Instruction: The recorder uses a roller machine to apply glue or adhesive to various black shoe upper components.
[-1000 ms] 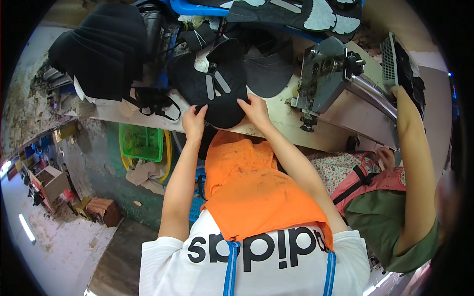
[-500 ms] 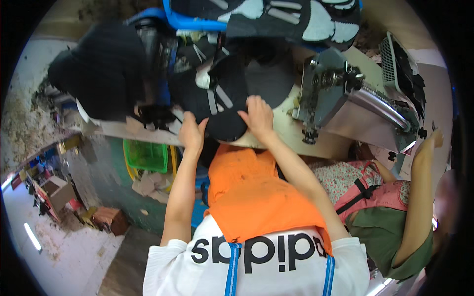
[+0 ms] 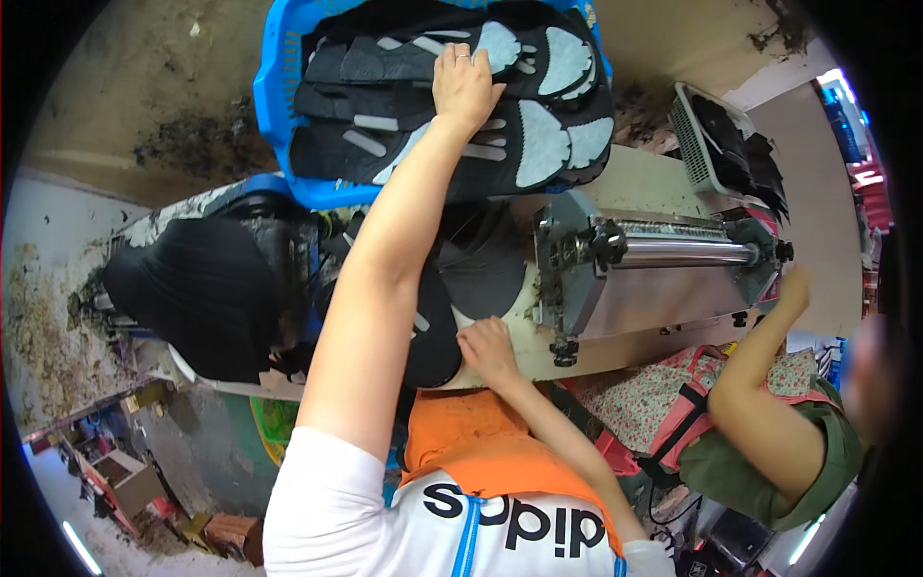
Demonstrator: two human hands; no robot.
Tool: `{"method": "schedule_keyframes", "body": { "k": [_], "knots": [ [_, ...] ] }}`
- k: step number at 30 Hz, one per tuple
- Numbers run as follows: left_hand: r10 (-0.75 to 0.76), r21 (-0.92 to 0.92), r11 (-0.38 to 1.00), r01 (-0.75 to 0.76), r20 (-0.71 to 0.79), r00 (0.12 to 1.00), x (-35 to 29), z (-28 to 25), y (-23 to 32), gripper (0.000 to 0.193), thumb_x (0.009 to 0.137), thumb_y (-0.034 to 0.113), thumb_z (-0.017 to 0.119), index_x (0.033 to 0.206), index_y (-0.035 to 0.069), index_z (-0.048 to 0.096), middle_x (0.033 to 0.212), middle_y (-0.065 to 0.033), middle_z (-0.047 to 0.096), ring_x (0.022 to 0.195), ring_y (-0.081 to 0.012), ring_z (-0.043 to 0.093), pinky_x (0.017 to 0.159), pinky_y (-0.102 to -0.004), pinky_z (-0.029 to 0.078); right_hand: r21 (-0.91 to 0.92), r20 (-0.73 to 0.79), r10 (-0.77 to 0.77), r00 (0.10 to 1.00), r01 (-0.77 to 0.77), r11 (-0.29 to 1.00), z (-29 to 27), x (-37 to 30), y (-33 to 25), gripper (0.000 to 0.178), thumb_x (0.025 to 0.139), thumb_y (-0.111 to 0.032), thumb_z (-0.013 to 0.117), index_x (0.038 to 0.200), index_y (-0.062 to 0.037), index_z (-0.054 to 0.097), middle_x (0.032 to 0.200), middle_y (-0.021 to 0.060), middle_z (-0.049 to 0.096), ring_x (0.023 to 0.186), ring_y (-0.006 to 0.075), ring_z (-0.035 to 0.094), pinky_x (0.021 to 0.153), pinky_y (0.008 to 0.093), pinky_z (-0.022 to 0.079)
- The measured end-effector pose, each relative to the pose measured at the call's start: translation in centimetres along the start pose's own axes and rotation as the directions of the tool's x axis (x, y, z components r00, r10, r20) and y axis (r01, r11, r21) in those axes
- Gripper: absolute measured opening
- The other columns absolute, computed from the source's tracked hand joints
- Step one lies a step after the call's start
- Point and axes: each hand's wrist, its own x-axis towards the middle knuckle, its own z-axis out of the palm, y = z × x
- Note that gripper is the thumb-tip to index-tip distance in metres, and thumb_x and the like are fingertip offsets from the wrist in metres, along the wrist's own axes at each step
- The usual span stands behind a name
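Observation:
My left hand point(image 3: 462, 88) is stretched far forward over the blue basket point(image 3: 274, 144). Its fingers lie extended on the top black fabric pieces point(image 3: 385, 62), which carry grey-white scalloped patches and pale strips. Close to the table's front edge, my right hand point(image 3: 488, 350) has its fingers curled together at the rim of a black fabric piece point(image 3: 435, 351). My left forearm covers much of that piece. Behind it rests a dark grey rounded piece point(image 3: 484, 269).
A metal roller machine point(image 3: 663, 255) stands on the table at right. Beyond it is a light mesh basket point(image 3: 700, 144) of black pieces. Black cloth point(image 3: 197, 298) drapes equipment at left. A co-worker's arm point(image 3: 769, 356) reaches in from the right.
My left hand has left the black piece at the table edge and moved forward onto the basket's stack. The right hand stays by the piece. The view has tilted up, showing more of the basket.

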Motion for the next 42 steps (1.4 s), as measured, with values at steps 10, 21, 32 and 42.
{"method": "schedule_keyframes", "body": {
  "k": [10, 21, 32, 42],
  "knots": [
    [0.003, -0.154, 0.987, -0.039, -0.226, 0.974, -0.3, -13.2, -2.2, 0.017, 0.079, 0.004, 0.056, 0.091, 0.006, 0.067, 0.084, -0.0139, 0.064, 0.08, -0.0287, 0.062, 0.071, -0.0358, 0.049, 0.031, -0.094, 0.25, 0.964, -0.248, 0.968, -0.3, -0.6, 3.8, 0.017, 0.082, -0.01, 0.055, 0.098, -0.0052, 0.058, 0.084, 0.0143, 0.056, 0.085, 0.0341, 0.054, 0.075, 0.043, 0.045],
    [0.006, -0.195, 0.973, 0.122, 0.55, 0.835, -38.8, -22.0, 4.4, 0.035, 0.071, 0.002, 0.064, 0.106, 0.005, 0.063, 0.113, -0.0162, 0.054, 0.107, -0.037, 0.053, 0.093, -0.0471, 0.044, -0.407, -0.09, -0.185, 0.979, 0.133, 0.904, 1.4, 4.5, 5.1, 0.034, 0.071, -0.011, 0.065, 0.104, -0.007, 0.057, 0.096, 0.0084, 0.051, 0.091, 0.0268, 0.051, 0.075, 0.0367, 0.046],
    [-0.178, -0.203, -0.941, 0.272, 0.977, 0.114, -37.9, -20.4, 12.3, 0.047, 0.09, 0.025, 0.058, 0.126, -0.001, 0.042, 0.118, -0.0148, 0.054, 0.105, -0.0281, 0.055, 0.093, -0.0451, 0.043, 0.899, 0.209, 0.574, 0.792, -0.386, 0.206, -3.4, -1.6, -3.2, 0.02, 0.087, -0.005, 0.051, 0.105, -0.002, 0.059, 0.101, 0.0072, 0.06, 0.092, 0.0176, 0.058, 0.08, 0.0286, 0.047],
    [-0.813, -0.112, 0.152, 0.982, 0.55, 0.188, -39.7, -21.3, 3.3, 0.023, 0.085, 0.021, 0.062, 0.082, -0.002, 0.059, 0.065, -0.0062, 0.058, 0.06, -0.0117, 0.05, 0.058, -0.0306, 0.042, 0.402, 0.298, 0.409, 0.863, -0.502, 0.766, 2.4, -0.7, -0.1, 0.035, 0.078, -0.028, 0.065, 0.078, 0.0063, 0.058, 0.067, 0.0255, 0.057, 0.067, 0.0392, 0.06, 0.06, 0.041, 0.046]
  ]
}}
